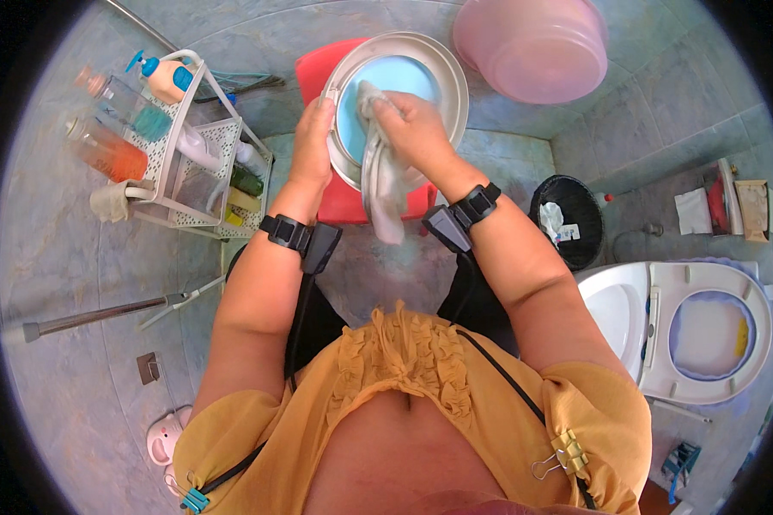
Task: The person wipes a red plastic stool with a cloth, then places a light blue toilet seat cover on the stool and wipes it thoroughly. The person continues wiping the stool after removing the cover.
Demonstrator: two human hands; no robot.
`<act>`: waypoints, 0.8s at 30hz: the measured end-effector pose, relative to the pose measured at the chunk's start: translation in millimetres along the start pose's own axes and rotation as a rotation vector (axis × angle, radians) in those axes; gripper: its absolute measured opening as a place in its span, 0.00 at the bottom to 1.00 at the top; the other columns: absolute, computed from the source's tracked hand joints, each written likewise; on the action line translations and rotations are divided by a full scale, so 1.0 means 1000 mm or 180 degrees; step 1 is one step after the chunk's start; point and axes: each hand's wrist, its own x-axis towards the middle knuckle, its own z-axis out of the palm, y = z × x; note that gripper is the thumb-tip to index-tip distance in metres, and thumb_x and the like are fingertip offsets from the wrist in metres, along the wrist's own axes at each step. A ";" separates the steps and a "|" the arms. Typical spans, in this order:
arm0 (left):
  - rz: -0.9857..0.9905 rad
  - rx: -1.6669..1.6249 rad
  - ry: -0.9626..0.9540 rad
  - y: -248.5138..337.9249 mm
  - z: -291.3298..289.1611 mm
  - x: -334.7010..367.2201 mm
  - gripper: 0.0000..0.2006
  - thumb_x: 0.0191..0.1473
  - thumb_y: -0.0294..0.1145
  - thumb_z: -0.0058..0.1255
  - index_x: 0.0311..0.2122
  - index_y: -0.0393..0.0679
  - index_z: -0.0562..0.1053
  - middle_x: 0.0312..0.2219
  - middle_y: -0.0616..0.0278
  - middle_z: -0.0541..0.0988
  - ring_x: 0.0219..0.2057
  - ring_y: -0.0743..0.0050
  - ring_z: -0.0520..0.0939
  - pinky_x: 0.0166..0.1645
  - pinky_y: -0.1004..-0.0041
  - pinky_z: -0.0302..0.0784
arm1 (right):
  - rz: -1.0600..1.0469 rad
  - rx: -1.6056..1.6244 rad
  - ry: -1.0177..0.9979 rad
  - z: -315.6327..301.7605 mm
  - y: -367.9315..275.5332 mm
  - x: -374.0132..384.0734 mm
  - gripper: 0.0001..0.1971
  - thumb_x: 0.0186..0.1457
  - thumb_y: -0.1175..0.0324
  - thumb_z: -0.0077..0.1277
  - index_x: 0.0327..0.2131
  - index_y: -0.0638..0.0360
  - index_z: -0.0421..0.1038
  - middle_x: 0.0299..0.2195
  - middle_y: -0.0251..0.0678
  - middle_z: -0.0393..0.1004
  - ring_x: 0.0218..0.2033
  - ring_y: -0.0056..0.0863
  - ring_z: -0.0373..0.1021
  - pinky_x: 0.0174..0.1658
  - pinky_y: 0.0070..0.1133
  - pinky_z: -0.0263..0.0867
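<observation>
A round, shallow basin (453,81), off-white at the rim and light blue in the middle, is tipped up in front of me. My left hand (313,144) is closed on its left rim, with the thumb lying along the edge. In my right hand (417,129) a damp-looking greyish-white cloth (383,184) is bunched against the blue surface. The cloth's loose end hangs down past the basin's near rim. Behind and below the basin stands a red plastic stool (316,73), partly covered by it.
A white rack (180,146) at the left carries several bottles. A pink tub (532,51) is at the far right. Along the right are a black waste bin (586,232) and a toilet with its seat (661,343) raised. A metal rail (103,318) juts in from the left.
</observation>
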 end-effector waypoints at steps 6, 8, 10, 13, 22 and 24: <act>-0.0067 0.0364 -0.0299 -0.005 0.009 -0.006 0.24 0.66 0.43 0.48 0.58 0.34 0.71 0.50 0.60 0.77 0.50 0.74 0.76 0.58 0.71 0.69 | -0.0586 -0.0432 0.0846 -0.007 -0.002 0.005 0.16 0.63 0.62 0.50 0.46 0.63 0.78 0.40 0.48 0.81 0.43 0.42 0.77 0.48 0.30 0.69; -0.0080 0.0332 -0.0353 -0.007 0.011 -0.008 0.23 0.65 0.42 0.49 0.58 0.34 0.71 0.50 0.60 0.77 0.50 0.74 0.75 0.58 0.71 0.68 | -0.0759 -0.0394 0.0968 -0.010 0.001 0.010 0.15 0.63 0.63 0.50 0.46 0.63 0.78 0.40 0.49 0.80 0.43 0.43 0.77 0.48 0.31 0.69; -0.0115 0.0293 -0.0377 -0.010 0.012 -0.009 0.23 0.65 0.42 0.49 0.58 0.35 0.70 0.50 0.60 0.77 0.51 0.75 0.75 0.58 0.71 0.68 | -0.0717 -0.0675 0.0908 -0.011 0.005 0.014 0.15 0.62 0.63 0.50 0.46 0.63 0.77 0.40 0.49 0.80 0.43 0.44 0.77 0.48 0.31 0.69; -0.0140 0.0361 -0.0401 -0.015 0.011 -0.009 0.23 0.65 0.41 0.50 0.57 0.35 0.70 0.50 0.60 0.77 0.51 0.75 0.75 0.58 0.71 0.68 | -0.0523 -0.0764 0.0584 -0.007 0.009 0.013 0.16 0.61 0.62 0.52 0.47 0.61 0.78 0.40 0.53 0.79 0.43 0.49 0.76 0.48 0.33 0.70; -0.0230 0.0213 -0.0350 -0.021 0.006 -0.010 0.21 0.65 0.40 0.49 0.55 0.35 0.72 0.48 0.61 0.77 0.50 0.77 0.75 0.56 0.72 0.69 | 0.0073 -0.0593 -0.0432 -0.010 0.005 0.010 0.17 0.61 0.60 0.50 0.48 0.61 0.76 0.39 0.49 0.80 0.43 0.42 0.77 0.46 0.31 0.70; -0.0210 0.0077 -0.0432 -0.019 0.005 -0.008 0.21 0.65 0.40 0.49 0.55 0.36 0.72 0.48 0.61 0.77 0.50 0.76 0.76 0.56 0.71 0.69 | -0.0540 -0.0767 0.0046 -0.011 0.004 0.011 0.18 0.61 0.60 0.51 0.48 0.60 0.76 0.40 0.48 0.80 0.43 0.42 0.76 0.47 0.31 0.70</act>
